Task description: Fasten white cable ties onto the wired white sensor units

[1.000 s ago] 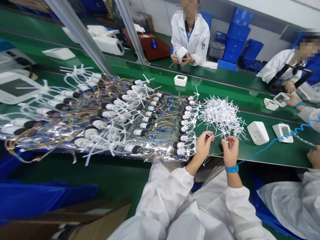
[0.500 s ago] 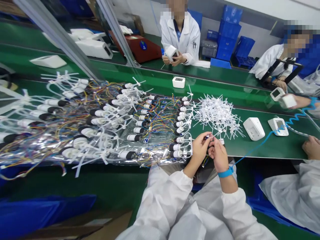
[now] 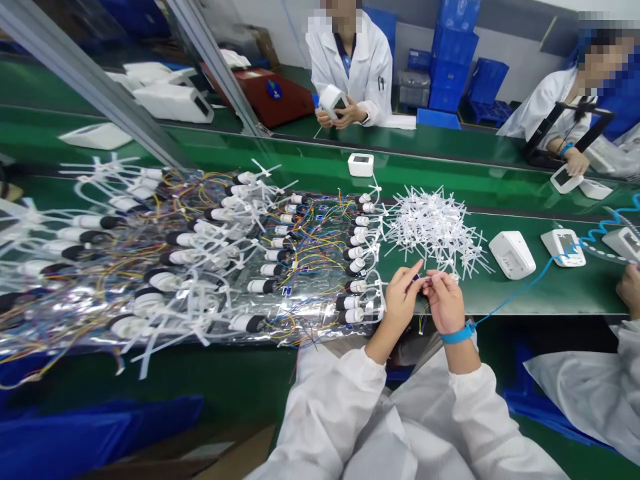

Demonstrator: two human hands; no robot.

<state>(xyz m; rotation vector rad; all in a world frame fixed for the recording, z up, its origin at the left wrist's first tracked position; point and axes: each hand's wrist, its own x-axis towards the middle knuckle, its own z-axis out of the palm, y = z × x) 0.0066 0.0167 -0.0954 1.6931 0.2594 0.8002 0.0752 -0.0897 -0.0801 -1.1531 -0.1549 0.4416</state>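
Over the bench's front edge my left hand [image 3: 401, 298] pinches a small dark-blue piece [image 3: 415, 278] of a wired part, with its index finger stretched forward. My right hand [image 3: 445, 303], wearing a blue wrist strap [image 3: 457, 334], is closed fingertip to fingertip with it on the same part. Thin wires [image 3: 423, 322] dangle beneath my hands. Most of the part is hidden by my fingers. Just beyond them lies a heap of white cable ties [image 3: 433, 223]. Left of my left hand lie rows of white-and-black cylinders [image 3: 353, 315] with tubes and coloured wires.
Clear plastic bags [image 3: 320, 303] lie under the wired cylinders. White device housings [image 3: 513, 255] stand at right, and another housing [image 3: 361, 165] sits behind. A coiled blue cord [image 3: 525, 285] runs rightward from my strap. Co-workers in white coats [image 3: 375, 60] sit across the bench and at right.
My hands stay together on the part; my left index finger now points farther forward. The co-worker's hand at right has left a white housing on the bench. The camera view has shifted slightly.
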